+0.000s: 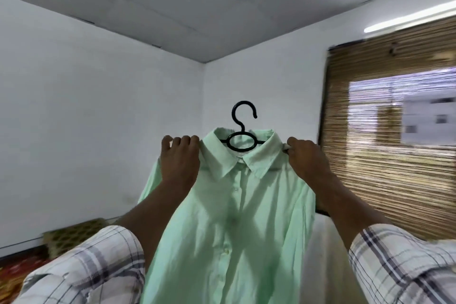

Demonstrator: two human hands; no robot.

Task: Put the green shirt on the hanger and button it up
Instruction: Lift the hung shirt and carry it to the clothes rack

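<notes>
A pale green shirt (229,217) hangs on a black hanger (243,128), held up at head height in the middle of the view. The hanger's hook and oval neck stick out above the collar; its arms are hidden inside the shirt. The front placket is closed, with buttons visible down the middle. My left hand (179,158) grips the shirt's left shoulder, fingers curled over the top. At the other shoulder, my right hand (304,158) pinches the fabric beside the collar. Both my forearms rise from plaid sleeves at the bottom.
White walls meet in a corner behind the shirt. A bamboo blind (394,131) covers a window on the right. A patterned cushion (71,234) and a red patterned fabric (17,271) lie low on the left.
</notes>
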